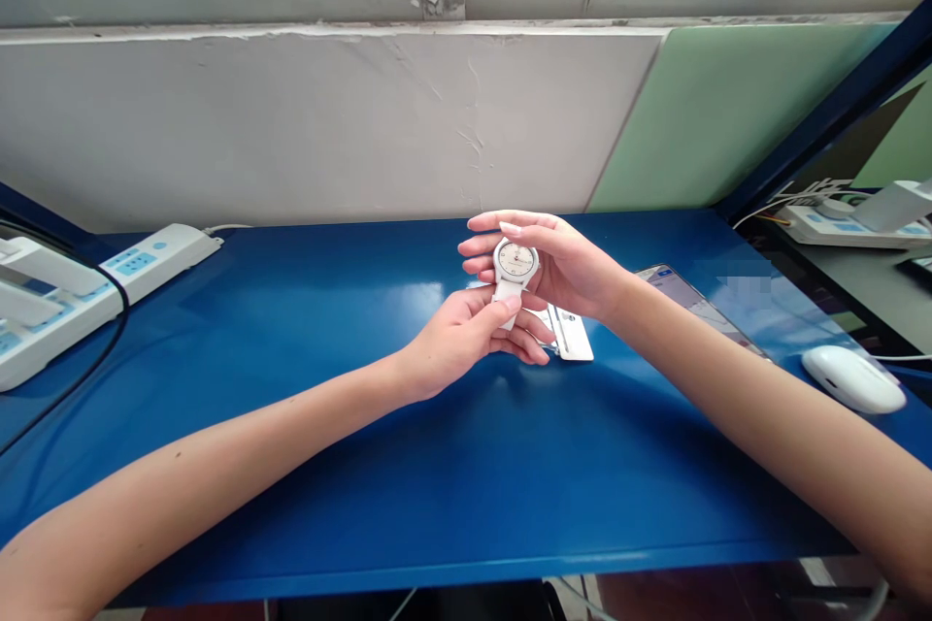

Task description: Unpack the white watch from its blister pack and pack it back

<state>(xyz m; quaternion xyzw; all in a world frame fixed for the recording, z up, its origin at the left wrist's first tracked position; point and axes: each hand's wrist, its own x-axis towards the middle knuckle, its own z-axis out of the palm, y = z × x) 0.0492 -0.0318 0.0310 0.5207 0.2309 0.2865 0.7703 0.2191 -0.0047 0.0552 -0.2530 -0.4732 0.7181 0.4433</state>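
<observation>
A white wristwatch (516, 260) with a round pale dial is held up over the blue desk, its face toward me. My left hand (466, 335) pinches the lower part of its white strap, thumb in front and fingers behind. Around the upper end curls my right hand (557, 257), with the thumb across the top of the case and the fingers stretched behind it. The upper strap is hidden by that thumb. Partly covered by my hands, a white card-like item (575, 335) with a dark slot or line lies on the desk beneath.
On the blue desk (349, 495), a white power strip (164, 257) with plugs and a black cable lies left. A phone-like screen (691, 306) is behind my right forearm, a white mouse (851, 378) farther right. Another power strip (837, 225) sits beyond the blue frame post.
</observation>
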